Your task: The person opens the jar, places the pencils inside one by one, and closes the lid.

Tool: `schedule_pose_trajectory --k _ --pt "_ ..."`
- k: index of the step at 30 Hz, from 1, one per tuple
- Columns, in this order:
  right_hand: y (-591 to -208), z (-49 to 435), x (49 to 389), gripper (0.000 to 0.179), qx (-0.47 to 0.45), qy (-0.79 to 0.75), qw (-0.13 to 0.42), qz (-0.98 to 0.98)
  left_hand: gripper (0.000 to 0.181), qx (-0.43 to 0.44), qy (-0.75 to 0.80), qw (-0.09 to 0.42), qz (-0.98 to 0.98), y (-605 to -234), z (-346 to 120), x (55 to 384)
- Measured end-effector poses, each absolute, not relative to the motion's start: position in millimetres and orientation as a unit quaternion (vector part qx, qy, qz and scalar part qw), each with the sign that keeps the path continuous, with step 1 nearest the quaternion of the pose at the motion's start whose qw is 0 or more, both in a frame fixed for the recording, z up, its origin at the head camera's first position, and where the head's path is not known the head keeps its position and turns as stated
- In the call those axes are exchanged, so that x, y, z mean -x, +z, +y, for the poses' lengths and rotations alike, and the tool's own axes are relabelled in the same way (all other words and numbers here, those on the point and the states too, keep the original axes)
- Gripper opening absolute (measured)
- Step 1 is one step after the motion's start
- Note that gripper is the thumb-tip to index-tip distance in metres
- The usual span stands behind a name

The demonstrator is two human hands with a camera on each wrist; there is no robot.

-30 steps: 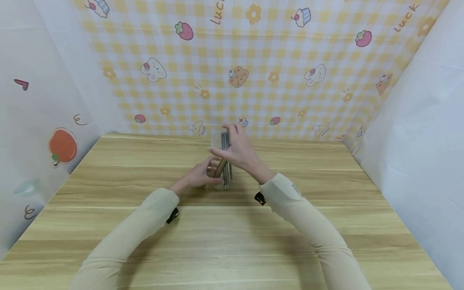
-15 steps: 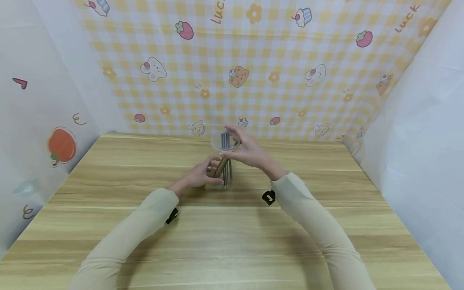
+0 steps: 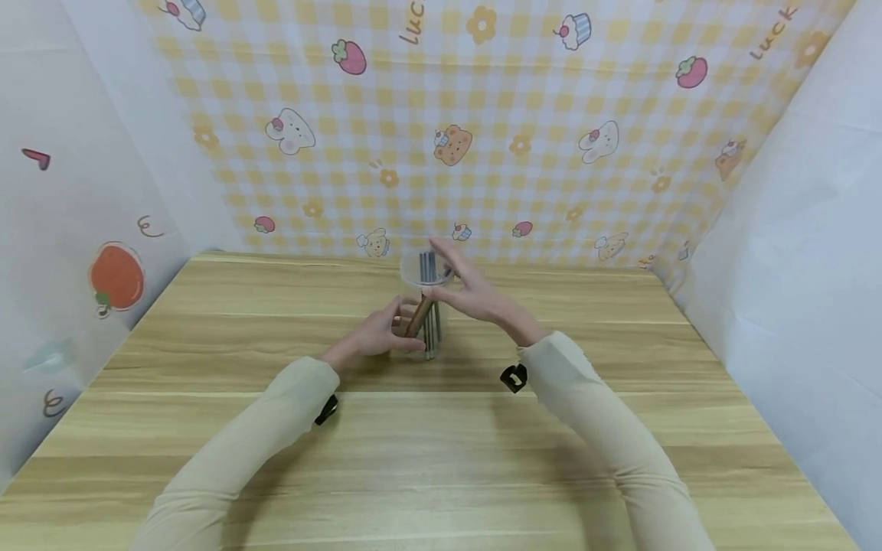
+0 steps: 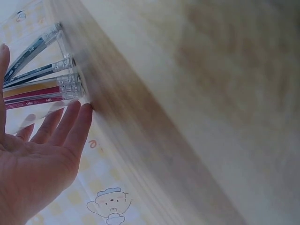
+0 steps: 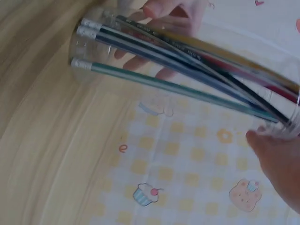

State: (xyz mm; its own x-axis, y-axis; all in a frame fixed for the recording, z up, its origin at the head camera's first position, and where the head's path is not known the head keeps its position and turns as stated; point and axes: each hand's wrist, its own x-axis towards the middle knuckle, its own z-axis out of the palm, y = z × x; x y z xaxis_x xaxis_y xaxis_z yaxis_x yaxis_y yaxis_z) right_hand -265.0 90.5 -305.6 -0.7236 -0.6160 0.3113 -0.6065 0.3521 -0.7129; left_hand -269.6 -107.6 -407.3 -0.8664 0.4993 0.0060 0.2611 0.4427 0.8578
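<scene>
A tall clear plastic cup [image 3: 411,272] stands upright towards the back of the wooden table. Inside lean several pencils [image 5: 164,84], green, blue, dark, red and yellow, with their eraser ends at the cup's bottom. My left hand [image 3: 375,334] holds the lower part of the cup, thumb on the near side and fingers round the far side. At the rim, my right hand [image 3: 478,297] grips the cup's right side, its thumb in front and a finger behind. Parts of both hands' fingers are hidden in the head view.
The wooden table [image 3: 441,459] reaches back to a yellow checked cloth [image 3: 510,176] with cartoon prints. White sheets [image 3: 792,207] hang at both sides. A black strap piece [image 3: 513,377] hangs below the right sleeve, another [image 3: 327,410] below the left.
My right hand has drawn a little to the right and down, from over the cup's mouth to its right rim. My left hand and the cup have stayed in place.
</scene>
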Motion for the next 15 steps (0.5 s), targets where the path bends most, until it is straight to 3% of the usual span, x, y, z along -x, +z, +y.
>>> schedule_pose_trajectory --k 5,12,15 --pt "-305 91 260 0.072 0.344 -0.463 -0.009 0.817 0.071 -0.225 0.478 0.126 0.840 -403 -107 266" --pt "-319 72 260 0.078 0.244 -0.386 -0.164 0.874 0.074 -0.234 0.488 0.138 0.830 -380 -106 253" --pt "-320 67 258 0.081 0.221 -0.353 -0.199 0.887 0.077 -0.237 0.481 0.133 0.834 -388 -107 258"
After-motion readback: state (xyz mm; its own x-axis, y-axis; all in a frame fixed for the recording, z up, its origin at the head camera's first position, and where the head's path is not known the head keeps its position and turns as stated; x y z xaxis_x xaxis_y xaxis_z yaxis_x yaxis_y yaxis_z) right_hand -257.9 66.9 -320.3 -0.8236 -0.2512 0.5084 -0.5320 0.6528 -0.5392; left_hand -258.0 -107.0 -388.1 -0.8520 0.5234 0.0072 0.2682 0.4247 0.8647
